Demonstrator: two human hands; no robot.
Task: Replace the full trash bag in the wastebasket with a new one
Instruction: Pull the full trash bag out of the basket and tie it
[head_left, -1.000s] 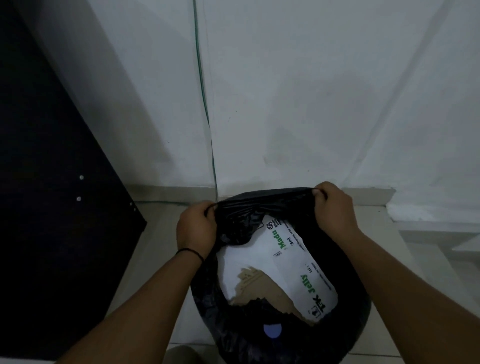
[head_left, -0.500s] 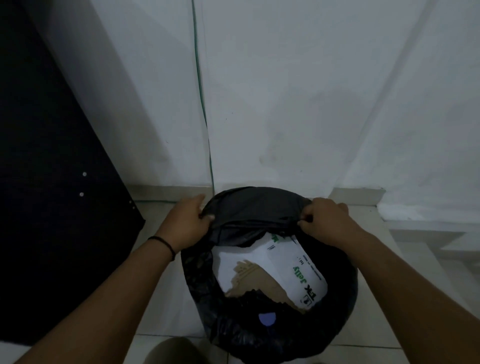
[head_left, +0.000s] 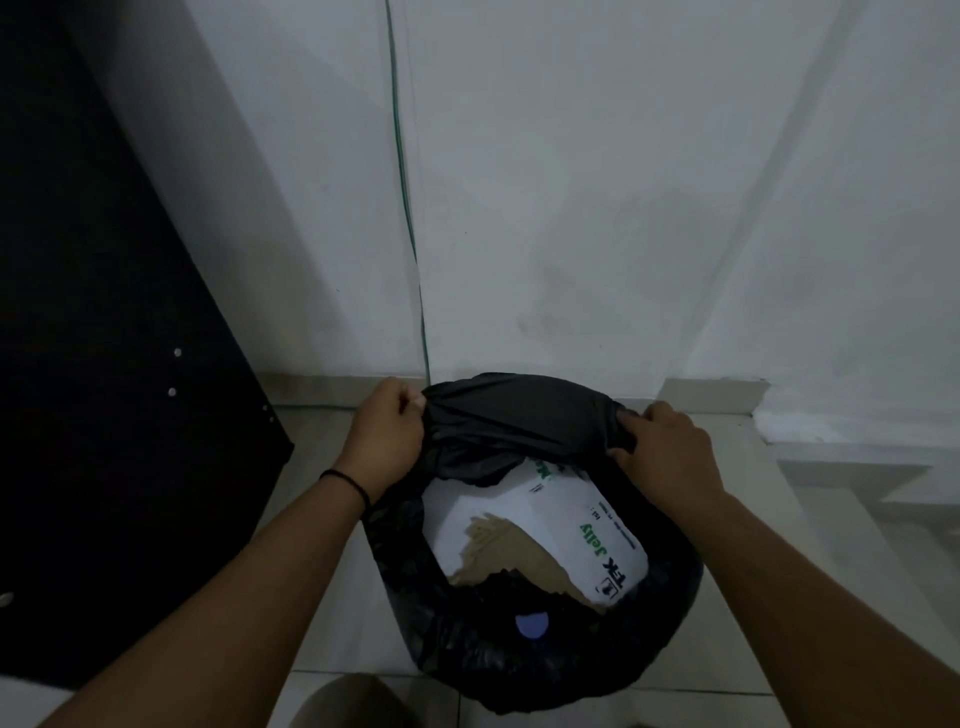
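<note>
The black trash bag (head_left: 524, 415) rim at 12 o'clock is gripped by both hands, left hand (head_left: 387, 434) and right hand (head_left: 667, 457); it should be gathered evenly inward.

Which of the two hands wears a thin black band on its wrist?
The left hand, gripping the black bag's far edge on the left. The right hand has a bare wrist.

Both hands grip the far edge of the black trash bag (head_left: 524, 421), the left hand (head_left: 387, 434) pinching one bunched corner, the right hand (head_left: 667, 452) closed on the other. Inside lies a white carton (head_left: 545, 525) with green lettering, torn to brown. A green cable (head_left: 408, 208) runs down the white wall (head_left: 597, 182)
</note>
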